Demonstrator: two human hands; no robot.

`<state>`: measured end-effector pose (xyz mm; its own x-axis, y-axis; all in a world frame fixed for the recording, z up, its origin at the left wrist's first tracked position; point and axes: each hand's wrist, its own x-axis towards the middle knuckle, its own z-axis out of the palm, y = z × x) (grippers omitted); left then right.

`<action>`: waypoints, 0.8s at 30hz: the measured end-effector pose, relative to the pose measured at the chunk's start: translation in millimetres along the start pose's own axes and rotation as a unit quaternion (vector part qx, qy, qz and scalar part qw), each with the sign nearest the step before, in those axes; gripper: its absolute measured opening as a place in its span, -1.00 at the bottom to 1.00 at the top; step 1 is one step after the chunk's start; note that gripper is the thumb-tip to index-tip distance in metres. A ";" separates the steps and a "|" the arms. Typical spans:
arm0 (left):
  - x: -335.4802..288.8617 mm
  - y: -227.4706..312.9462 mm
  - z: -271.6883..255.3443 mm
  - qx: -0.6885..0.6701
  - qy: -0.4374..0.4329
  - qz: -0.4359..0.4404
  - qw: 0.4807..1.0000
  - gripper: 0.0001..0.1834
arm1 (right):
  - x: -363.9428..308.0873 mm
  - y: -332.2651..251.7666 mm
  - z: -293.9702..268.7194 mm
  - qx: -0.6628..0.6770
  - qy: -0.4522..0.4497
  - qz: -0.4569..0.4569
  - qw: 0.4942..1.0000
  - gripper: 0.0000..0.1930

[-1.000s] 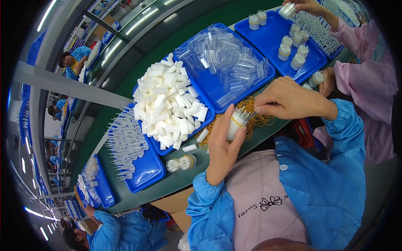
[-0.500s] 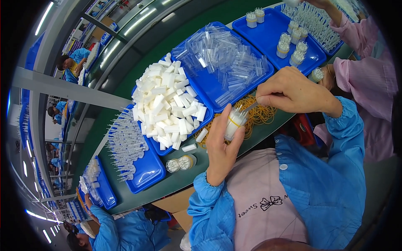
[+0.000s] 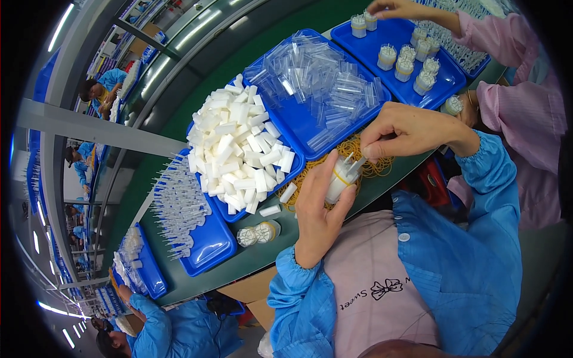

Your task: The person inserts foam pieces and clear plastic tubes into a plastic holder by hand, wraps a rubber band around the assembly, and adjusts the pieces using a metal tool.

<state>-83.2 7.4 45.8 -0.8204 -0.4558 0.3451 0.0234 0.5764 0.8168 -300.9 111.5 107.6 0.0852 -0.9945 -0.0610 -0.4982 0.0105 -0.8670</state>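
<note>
Between the thumb and fingers of my left hand (image 3: 316,212) is a bundle of clear and white tubes (image 3: 339,184), wrapped by a yellow rubber band. It is tilted, with its upper end toward my right hand (image 3: 412,131). My right thumb and forefinger pinch a thin, pale strip-like piece (image 3: 359,163) at that upper end; its exact kind is too small to tell. Beneath both hands lies a heap of yellow rubber bands (image 3: 378,165). Two finished-looking round bundles (image 3: 258,233) lie end to end on the green table to the left.
White foam-like blocks (image 3: 239,149) are piled on a blue tray. Clear plastic tubes (image 3: 316,83) fill another tray behind my hands. White thin-stemmed parts (image 3: 179,206) stand at the left. A co-worker's hand (image 3: 397,9) reaches over a tray of banded bundles (image 3: 404,64) at the right.
My right hand has shifted slightly down and left, and the bundle has turned a little in my left hand. Another banded bundle now stands in the right tray; the co-worker's hand has moved left.
</note>
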 end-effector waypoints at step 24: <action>-1.4 -1.1 4.3 -0.152 -0.074 -0.066 0.983 -0.41 | -12.6 -11.9 -19.2 -0.157 0.001 -0.056 0.986 -0.78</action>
<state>-84.5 10.3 42.5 -0.9010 -0.3972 0.1743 0.0627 0.2784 0.9584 -312.6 122.0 128.2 0.1541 -0.9877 0.0276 -0.7287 -0.1325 -0.6719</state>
